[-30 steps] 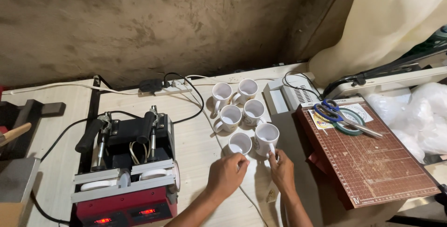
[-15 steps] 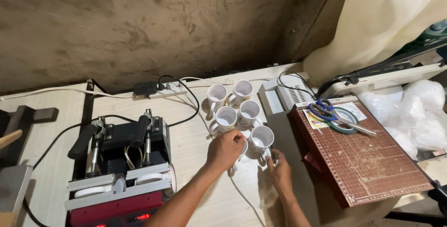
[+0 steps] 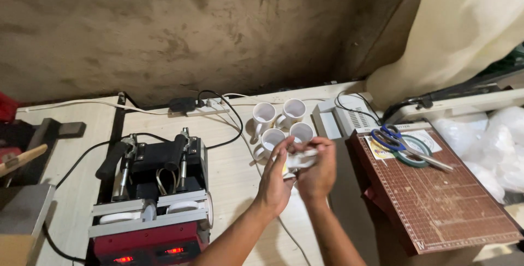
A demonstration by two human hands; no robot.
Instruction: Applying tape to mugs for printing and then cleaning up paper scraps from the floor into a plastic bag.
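Both my hands are raised over the wooden table (image 3: 234, 173) and hold one white mug (image 3: 299, 160) between them. My left hand (image 3: 274, 181) cups its left side, and my right hand (image 3: 318, 169) wraps over its top and right side, hiding most of it. Just behind my hands stand several more white mugs (image 3: 263, 114) in a cluster, handles pointing different ways. One of them (image 3: 271, 140) is right beside my left fingertips.
A mug heat press (image 3: 150, 200) with red lights stands at the front left, its cable running to a power strip (image 3: 197, 108) at the wall. To the right lies a brown cutting mat (image 3: 442, 200) with blue scissors (image 3: 388, 138) and a tape roll (image 3: 410, 151). White plastic bags (image 3: 502, 151) lie far right.
My hands reached from the table's front to the nearest mugs, took one, and lifted it off the table toward me. The camera view shifted slightly.
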